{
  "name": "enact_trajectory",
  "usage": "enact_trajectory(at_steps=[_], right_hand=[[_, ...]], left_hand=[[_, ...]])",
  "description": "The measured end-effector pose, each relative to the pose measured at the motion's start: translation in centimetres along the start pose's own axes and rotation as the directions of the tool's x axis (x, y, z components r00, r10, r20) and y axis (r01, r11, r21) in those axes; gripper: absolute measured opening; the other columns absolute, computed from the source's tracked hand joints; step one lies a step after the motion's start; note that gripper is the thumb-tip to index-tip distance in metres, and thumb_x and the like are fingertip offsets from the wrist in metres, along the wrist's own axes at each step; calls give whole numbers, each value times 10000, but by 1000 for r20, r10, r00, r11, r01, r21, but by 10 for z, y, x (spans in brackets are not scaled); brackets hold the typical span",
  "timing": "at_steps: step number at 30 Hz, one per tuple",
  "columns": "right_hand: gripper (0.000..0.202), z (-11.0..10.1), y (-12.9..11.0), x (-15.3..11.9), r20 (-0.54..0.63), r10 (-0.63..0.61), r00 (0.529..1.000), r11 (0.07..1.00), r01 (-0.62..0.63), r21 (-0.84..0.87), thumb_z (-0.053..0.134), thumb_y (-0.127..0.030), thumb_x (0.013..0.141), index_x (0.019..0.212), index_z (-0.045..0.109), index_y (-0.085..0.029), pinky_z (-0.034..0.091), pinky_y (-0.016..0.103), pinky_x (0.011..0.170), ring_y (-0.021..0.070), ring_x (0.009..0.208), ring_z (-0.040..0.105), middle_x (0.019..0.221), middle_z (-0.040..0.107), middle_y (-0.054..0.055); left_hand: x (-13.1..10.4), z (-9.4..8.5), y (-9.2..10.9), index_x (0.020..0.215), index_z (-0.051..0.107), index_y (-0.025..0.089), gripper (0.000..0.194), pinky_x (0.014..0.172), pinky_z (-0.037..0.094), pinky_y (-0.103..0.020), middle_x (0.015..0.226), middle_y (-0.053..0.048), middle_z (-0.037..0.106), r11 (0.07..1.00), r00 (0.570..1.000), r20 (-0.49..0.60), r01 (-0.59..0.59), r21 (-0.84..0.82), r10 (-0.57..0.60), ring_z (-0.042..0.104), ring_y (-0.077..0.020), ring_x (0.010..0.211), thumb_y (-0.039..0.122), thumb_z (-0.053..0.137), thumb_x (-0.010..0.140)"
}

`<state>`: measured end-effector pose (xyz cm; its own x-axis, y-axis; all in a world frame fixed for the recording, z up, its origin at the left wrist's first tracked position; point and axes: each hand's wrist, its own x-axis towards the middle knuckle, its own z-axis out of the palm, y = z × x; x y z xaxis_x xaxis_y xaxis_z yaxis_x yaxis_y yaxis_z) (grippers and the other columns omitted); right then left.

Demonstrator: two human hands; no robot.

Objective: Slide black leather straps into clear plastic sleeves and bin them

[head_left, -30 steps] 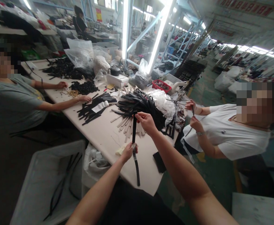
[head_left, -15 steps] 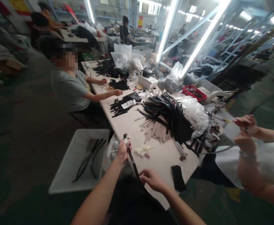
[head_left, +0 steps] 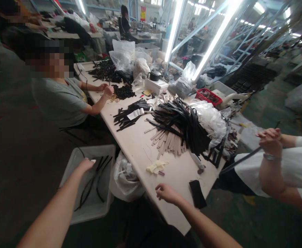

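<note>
Head view: left hand [head_left: 86, 166] extends over bin [head_left: 91, 217], grip unclear; right hand [head_left: 165, 193] curls loosely, empty, above table [head_left: 131, 141].

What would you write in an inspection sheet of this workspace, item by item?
Surface: pale table, bearing strips and loose pieces.
Work pieces: heaped black strips over pale strips; smaller black pile beside.
Clutter: plastic bag, red basket, crumpled yellowish piece.
Hands: left hand above white bin, grip unclear; right hand over table, fingers loosely curled, nothing seen held.
Cables: none identifiable.
Surroundings: grey-shirted person left, white-shirted person right, bright lights.
</note>
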<state>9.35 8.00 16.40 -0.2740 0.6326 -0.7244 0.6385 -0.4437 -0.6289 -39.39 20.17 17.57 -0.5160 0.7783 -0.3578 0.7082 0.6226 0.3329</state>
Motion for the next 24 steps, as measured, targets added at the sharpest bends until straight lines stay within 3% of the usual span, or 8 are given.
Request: enact_trajectory(at_steps=[3,8,10,12,14,17,20,24], right_hand=[[271,-55,1,31,-210,38,977,997,-50,-54,522,-176,871,1087,671,-111,480,225,621,148,663,682,808,729,73],[319,-191,-18,103,-544,-25,839,972,-106,-209,496,-222,922,1183,650,-120,468,280,889,216,1034,656,1112,704,147],[373,-237,-26,138,-615,-70,785,954,-128,-271,467,-239,949,1279,595,-121,434,291,960,227,1126,613,1196,667,161],[434,-270,-30,172,-660,-104,744,932,-159,-326,457,-245,959,1366,519,-107,413,309,987,244,1179,573,1263,617,186],[484,-290,-30,200,-680,-122,723,906,-199,-374,507,-263,941,1392,484,-89,411,335,980,271,1195,545,1310,560,216],[456,-299,-24,229,-680,-135,721,859,-257,-443,560,-280,916,1320,533,-69,405,367,960,300,1180,517,1290,529,239],[361,-298,-20,241,-658,-165,735,809,-281,-517,529,-267,935,1225,582,-59,373,388,973,312,1199,469,1257,529,249],[344,-289,-27,240,-607,-228,761,761,-250,-599,579,-245,892,1188,596,-69,359,396,962,324,1196,459,1246,549,244]], left_hand=[[-2,60,22,843,668,144,181,797,506,-357,881,-155,734,994,989,105,-108,0,108,676,-340,959,225,570,714],[-51,167,60,1060,659,175,335,992,453,-338,1127,-119,696,932,924,131,-350,-90,359,623,-261,1125,134,503,766],[-76,198,71,1111,636,173,390,1039,434,-375,1167,-125,663,890,890,93,-432,-144,447,600,-266,1159,94,493,758],[-94,219,79,1164,606,170,440,1061,425,-393,1227,-136,618,872,879,54,-460,-167,474,575,-271,1196,67,499,750],[-104,231,80,1189,584,178,457,1061,428,-403,1263,-144,580,893,904,-2,-423,-156,428,561,-280,1213,59,513,754],[-106,234,71,1189,576,185,441,1043,438,-435,1229,-152,576,944,954,-101,-294,-149,281,569,-307,1187,93,567,758],[-104,226,55,1203,571,170,450,971,483,-425,1152,-145,614,945,977,-140,-194,-264,161,626,-290,1069,136,606,755],[-108,208,44,1097,619,179,356,845,523,-380,944,-100,677,904,995,-102,-63,-423,21,677,-249,873,125,585,747]])
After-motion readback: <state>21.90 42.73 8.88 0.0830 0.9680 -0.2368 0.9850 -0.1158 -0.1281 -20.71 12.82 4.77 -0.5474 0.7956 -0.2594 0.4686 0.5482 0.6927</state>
